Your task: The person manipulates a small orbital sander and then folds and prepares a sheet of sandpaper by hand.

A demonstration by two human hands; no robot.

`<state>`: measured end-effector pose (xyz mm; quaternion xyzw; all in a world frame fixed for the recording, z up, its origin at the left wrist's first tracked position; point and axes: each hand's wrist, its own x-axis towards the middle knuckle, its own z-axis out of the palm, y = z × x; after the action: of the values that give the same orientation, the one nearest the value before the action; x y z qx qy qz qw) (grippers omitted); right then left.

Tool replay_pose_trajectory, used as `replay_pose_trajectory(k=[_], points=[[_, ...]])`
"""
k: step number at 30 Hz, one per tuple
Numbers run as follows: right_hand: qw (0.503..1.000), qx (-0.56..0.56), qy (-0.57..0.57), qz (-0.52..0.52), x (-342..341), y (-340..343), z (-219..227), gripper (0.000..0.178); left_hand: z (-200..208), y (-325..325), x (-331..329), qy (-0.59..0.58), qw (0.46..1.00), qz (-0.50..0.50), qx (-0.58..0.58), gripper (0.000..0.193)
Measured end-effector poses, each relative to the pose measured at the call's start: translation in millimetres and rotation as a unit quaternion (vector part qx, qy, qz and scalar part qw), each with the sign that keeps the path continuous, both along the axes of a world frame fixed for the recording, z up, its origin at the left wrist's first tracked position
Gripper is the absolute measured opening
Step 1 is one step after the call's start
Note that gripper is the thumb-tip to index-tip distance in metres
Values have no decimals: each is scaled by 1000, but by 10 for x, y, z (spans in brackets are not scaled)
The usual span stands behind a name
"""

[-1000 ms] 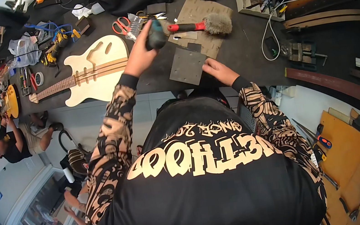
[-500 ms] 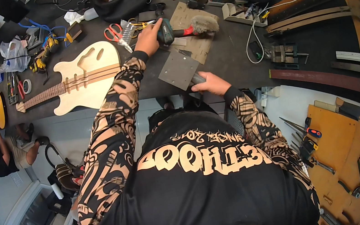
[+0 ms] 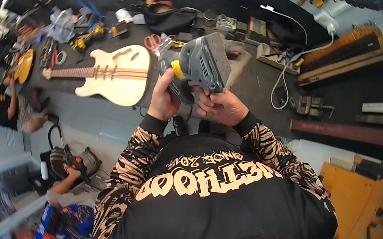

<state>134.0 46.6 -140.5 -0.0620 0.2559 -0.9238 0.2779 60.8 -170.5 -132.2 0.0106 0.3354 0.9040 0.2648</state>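
The bench (image 3: 264, 77) carries a guitar (image 3: 118, 86) along its near edge and a bag (image 3: 170, 17) toward its far edge. The sander (image 3: 193, 65), raised over the near edge, blocks part of the bench behind. The left hand (image 3: 164, 99) grips its body; the right hand (image 3: 224, 106) pinches its lower corner. Scissors (image 3: 153, 41) lie beside the guitar.

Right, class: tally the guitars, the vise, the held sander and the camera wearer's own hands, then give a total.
Guitars: 2 (pale guitar, yellow guitar)
Vise: 1
Sander: 1
Hands: 2 (left hand, right hand)
Total: 6
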Motion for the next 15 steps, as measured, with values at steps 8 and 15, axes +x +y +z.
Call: replay_pose_trajectory(k=[8,15], points=[[710,548,419,-143,-171,295,781,125,1168,-806,419,93,971,136,-171,47],[498,542,647,-201,-227,-809,1885,141,1222,-1473,627,98,980,95,-142,50]])
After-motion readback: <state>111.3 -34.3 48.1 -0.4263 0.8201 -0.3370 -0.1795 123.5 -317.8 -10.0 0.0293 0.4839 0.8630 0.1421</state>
